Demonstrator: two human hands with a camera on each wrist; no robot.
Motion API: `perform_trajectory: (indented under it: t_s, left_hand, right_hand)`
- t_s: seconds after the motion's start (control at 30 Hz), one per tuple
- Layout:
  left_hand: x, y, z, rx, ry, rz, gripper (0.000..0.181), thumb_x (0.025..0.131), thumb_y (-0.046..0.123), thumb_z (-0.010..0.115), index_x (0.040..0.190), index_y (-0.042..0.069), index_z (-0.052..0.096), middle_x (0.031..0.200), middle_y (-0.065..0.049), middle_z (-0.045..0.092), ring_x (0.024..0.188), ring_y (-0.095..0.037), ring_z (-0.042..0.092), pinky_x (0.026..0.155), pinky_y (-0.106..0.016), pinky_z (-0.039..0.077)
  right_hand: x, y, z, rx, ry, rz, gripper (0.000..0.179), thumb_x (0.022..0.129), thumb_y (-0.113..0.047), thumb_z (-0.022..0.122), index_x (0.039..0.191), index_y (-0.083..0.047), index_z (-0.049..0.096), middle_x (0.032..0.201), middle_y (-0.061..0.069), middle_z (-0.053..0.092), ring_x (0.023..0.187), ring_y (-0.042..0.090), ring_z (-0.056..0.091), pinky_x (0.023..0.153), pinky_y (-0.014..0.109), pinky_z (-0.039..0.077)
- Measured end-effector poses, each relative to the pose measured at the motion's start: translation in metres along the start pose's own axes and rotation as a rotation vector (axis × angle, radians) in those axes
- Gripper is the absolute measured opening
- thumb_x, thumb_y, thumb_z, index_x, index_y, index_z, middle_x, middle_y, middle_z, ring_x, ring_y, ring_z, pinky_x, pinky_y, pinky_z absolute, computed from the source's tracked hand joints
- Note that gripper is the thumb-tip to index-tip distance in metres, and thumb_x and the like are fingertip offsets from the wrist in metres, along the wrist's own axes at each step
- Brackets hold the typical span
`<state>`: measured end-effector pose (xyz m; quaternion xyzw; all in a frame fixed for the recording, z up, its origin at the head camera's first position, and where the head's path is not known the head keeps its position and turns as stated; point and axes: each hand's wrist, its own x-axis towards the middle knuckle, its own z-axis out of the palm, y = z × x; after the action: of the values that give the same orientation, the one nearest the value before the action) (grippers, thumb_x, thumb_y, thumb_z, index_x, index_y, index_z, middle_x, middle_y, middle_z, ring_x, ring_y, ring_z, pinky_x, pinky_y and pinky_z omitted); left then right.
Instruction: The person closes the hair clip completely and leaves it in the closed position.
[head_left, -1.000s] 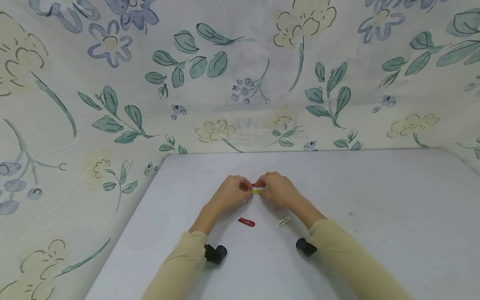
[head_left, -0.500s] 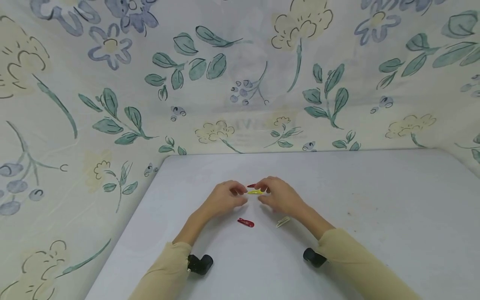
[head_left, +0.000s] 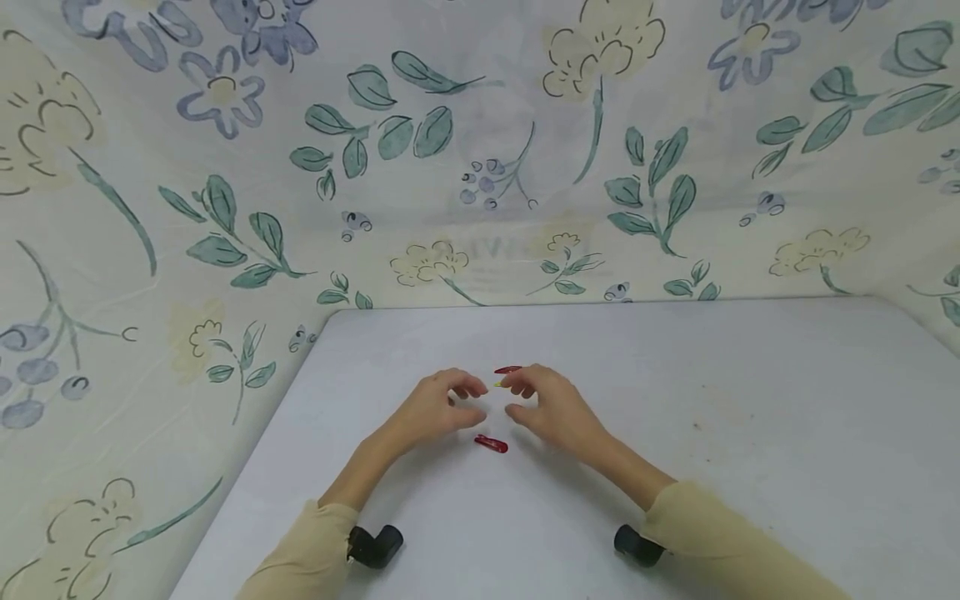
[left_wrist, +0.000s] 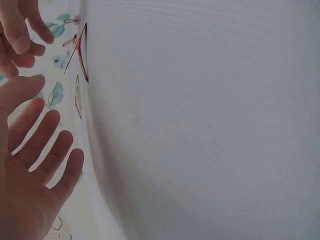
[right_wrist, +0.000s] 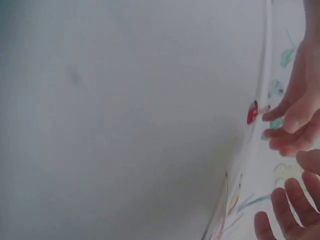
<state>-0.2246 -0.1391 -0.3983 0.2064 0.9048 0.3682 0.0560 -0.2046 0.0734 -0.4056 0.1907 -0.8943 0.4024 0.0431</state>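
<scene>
A person's left hand (head_left: 437,407), thumb and fingers apart, is just beyond and left of a red snap hair clip (head_left: 492,443); the right hand (head_left: 557,408), equally parted, is beyond and right of it; farther beyond that clip, a yellow hair clip (head_left: 497,384), mostly hidden by right fingertips; beyond, another red clip (head_left: 507,369); white table (head_left: 750,467) beneath.
</scene>
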Motion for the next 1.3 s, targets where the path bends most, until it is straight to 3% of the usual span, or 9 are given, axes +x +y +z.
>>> perform_trajectory:
  t_s: [0.23,0.43,0.73,1.07,1.3]
  left_hand:
    - [-0.008,-0.002,0.0,0.031,-0.027,-0.017,0.029,0.084,0.018,0.075,0.111,0.011,0.068,0.108,0.0,0.067,0.106,-0.021,0.055,0.091,-0.039,0.048]
    - [-0.012,-0.002,0.001,0.047,-0.053,0.006,0.028,0.084,0.018,0.075,0.111,0.012,0.068,0.108,0.001,0.066,0.105,-0.021,0.055,0.088,-0.037,0.049]
    - [-0.013,-0.002,0.006,0.085,-0.085,0.02,0.024,0.083,0.017,0.077,0.105,0.014,0.07,0.103,0.004,0.066,0.102,-0.019,0.054,0.089,-0.037,0.047]
    - [-0.012,-0.005,0.011,0.187,-0.098,0.075,0.017,0.082,0.014,0.076,0.099,0.014,0.073,0.097,0.006,0.066,0.1,-0.016,0.051,0.09,-0.039,0.045]
    - [-0.01,-0.006,0.014,0.228,-0.108,0.09,0.014,0.081,0.014,0.078,0.095,0.015,0.074,0.094,0.008,0.064,0.1,-0.016,0.051,0.09,-0.039,0.045]
  right_hand:
    - [-0.014,-0.008,0.009,-0.078,0.044,-0.043,0.03,0.084,-0.01,0.077,0.112,-0.012,0.069,0.102,0.001,0.068,0.095,0.019,0.064,0.081,0.034,0.054]
    - [-0.02,-0.011,0.011,-0.085,-0.005,-0.025,0.028,0.084,-0.009,0.076,0.112,-0.012,0.07,0.103,0.002,0.068,0.095,0.019,0.064,0.081,0.034,0.054]
    - [-0.024,-0.011,0.016,-0.331,0.035,-0.111,0.022,0.081,-0.014,0.079,0.103,-0.015,0.073,0.089,-0.002,0.07,0.087,0.018,0.065,0.078,0.041,0.046]
    - [-0.022,-0.017,0.026,-0.494,0.02,-0.053,0.021,0.081,-0.028,0.081,0.099,-0.021,0.075,0.086,-0.007,0.067,0.089,0.017,0.058,0.082,0.043,0.042]
    - [-0.023,-0.016,0.029,-0.502,0.024,-0.049,0.018,0.08,-0.032,0.081,0.093,-0.02,0.078,0.089,-0.005,0.069,0.092,0.021,0.06,0.082,0.046,0.041]
